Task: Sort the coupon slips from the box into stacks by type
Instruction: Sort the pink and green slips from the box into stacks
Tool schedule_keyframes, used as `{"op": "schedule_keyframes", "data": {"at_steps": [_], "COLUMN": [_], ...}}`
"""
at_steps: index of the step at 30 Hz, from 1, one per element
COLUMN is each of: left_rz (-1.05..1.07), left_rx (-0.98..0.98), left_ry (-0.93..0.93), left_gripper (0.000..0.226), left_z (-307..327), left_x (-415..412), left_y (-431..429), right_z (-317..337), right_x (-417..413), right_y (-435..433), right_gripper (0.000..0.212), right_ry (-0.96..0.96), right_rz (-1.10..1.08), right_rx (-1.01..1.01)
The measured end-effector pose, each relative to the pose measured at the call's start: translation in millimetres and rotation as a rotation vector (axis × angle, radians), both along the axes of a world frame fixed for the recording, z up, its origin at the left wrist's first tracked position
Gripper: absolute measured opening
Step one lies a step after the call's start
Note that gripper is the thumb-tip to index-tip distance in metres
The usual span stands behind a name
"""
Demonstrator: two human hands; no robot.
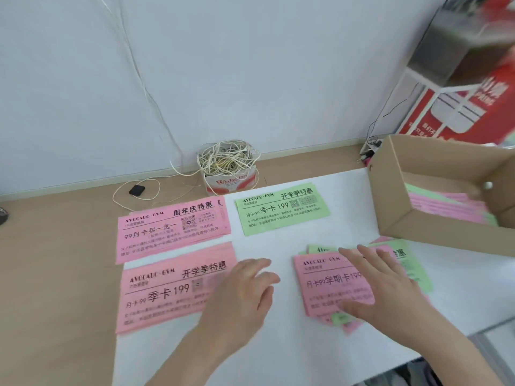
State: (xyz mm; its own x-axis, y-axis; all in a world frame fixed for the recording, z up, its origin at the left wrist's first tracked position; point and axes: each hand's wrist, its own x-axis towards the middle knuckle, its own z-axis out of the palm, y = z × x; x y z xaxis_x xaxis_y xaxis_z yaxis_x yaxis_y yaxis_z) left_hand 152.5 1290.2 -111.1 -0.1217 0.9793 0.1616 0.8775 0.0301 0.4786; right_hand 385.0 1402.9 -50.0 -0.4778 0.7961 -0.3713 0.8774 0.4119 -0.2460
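A: Coupon slips (328, 285), where's the unsorted lot?
B: Loose mixed pile, front-right on the table (55, 274), just beside the box (432, 232), w/ more slips inside that. Three stacks are out: far pink stack (172, 229), green stack (281, 213), near pink stack (167, 291).
A: Hands?
B: Right hand (381, 285) lies flat on the pile, fingers straight & spread, gripping nothing. Left hand (242, 291) is open too, over the near pink stack's right edge; can't tell if it touches.
A: Best way w/ the top slip?
B: IMO pin the pile w/ the palm, slide just the top pink one off, and read its big line first. It seems to match neither pink stack, so prob. needs its own spot.
A: Orientation?
B: Long axis runs left-right, slightly tilted. Print is up, headings toward the wall.
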Motion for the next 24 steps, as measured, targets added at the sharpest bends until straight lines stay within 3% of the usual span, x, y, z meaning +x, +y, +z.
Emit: {"op": "schedule_keyframes", "data": {"at_steps": [4, 11, 15, 20, 24], "left_rz": [-0.18, -0.087, -0.049, 0.016, 0.124], "left_rx": [-0.027, -0.221, -0.142, -0.266, -0.348], "left_ry": [0.024, 0.164, 0.149, 0.02, -0.049], "left_gripper": [0.027, 0.054, 0.027, 0.019, 0.011], "left_z": [-8, -18, -13, -5, 1], "left_x": [75, 126, 123, 119, 121], "left_y": [19, 47, 44, 50, 52], "right_z": [-21, -51, -58, -54, -52], "right_x": [50, 94, 107, 120, 130], "right_y": [10, 29, 43, 56, 64], "right_gripper": [0.085, 0.072, 0.068, 0.068, 0.08], "right_ry": [-0.019, 0.046, 0.131, 0.271, 0.321], "right_rz": [-0.092, -0.069, -0.091, -0.106, -0.052], "right_rx": [-0.034, 0.049, 0.088, 0.01, -0.085]}}
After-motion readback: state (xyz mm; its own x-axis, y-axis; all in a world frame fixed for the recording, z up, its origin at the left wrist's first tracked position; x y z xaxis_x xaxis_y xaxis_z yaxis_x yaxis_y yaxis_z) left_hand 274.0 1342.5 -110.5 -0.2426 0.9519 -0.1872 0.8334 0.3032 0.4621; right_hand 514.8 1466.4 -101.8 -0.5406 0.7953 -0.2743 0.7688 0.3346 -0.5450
